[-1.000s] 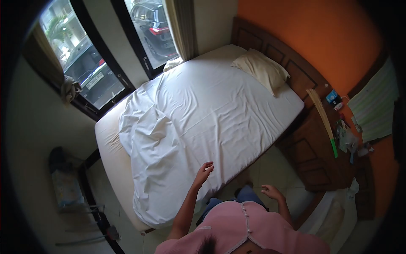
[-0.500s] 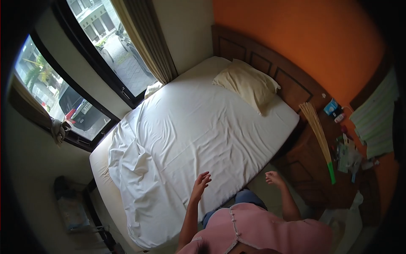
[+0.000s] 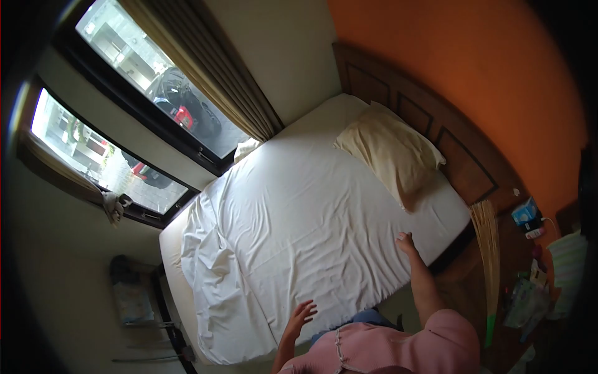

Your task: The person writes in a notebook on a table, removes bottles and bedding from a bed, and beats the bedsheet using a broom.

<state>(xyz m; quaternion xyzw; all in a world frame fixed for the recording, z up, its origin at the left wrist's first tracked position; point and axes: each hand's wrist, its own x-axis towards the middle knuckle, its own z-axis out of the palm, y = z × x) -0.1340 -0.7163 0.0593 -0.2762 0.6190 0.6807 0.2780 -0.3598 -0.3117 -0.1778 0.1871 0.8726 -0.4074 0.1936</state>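
My left hand [image 3: 303, 311] is over the near edge of the bed, fingers apart and holding nothing. Farther forward and to the right, my right hand [image 3: 405, 241] reaches over the mattress below the pillow, its fingers small in view and partly curled; whether they pinch anything is unclear. A wrinkled white sheet [image 3: 280, 218] covers most of the bed and lies bunched in folds at the left. The beige pillow [image 3: 392, 153] rests by the wooden headboard [image 3: 423, 118], apart from both hands.
A stick broom [image 3: 487, 255] with a green handle leans on the wooden cabinet at the right, beside a blue box [image 3: 524, 212] and plastic bags [image 3: 528, 303]. Windows with a curtain [image 3: 218, 68] are at the upper left. A rack [image 3: 134, 299] stands at the lower left.
My right hand has moved forward over the bed towards the pillow. My left hand stays near the bed's near edge, fingers still apart. The view has shifted, and the pillow looks closer.
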